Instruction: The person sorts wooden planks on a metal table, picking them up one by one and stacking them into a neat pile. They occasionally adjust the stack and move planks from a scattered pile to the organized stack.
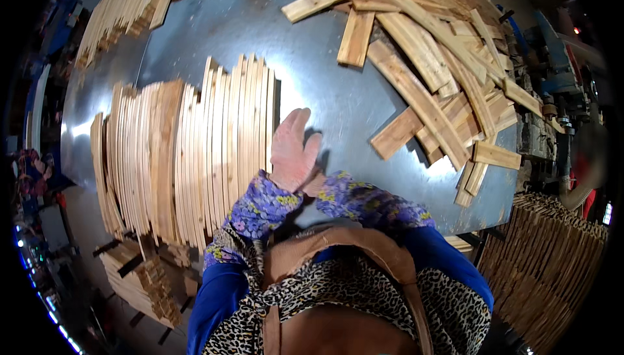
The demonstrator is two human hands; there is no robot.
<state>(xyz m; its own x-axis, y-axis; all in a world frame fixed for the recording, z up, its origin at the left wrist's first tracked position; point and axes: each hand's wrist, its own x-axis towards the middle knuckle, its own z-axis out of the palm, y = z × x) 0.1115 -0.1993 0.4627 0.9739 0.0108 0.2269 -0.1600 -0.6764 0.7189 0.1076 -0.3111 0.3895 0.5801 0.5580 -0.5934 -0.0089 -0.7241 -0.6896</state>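
My left hand point(292, 155), in a pale pinkish glove, is stretched out flat with its thumb apart from the fingers. It lies beside the right end of a row of narrow wooden strips point(224, 131) standing close together on the metal table; whether it touches the last strip I cannot tell. My right hand point(314, 185) shows only a small part near the wrist, next to my left wrist. Its fingers are hidden behind the left hand. Purple floral sleeves cover both forearms.
The grey metal table point(338, 105) reaches away from me. Loose wooden boards point(416, 88) lie heaped at the right. Another row of strips point(130, 7) stands far left. Stacked wood point(546, 257) stands at lower right, more stacked boards point(146, 283) at lower left. Machinery point(562, 72) lines the right side.
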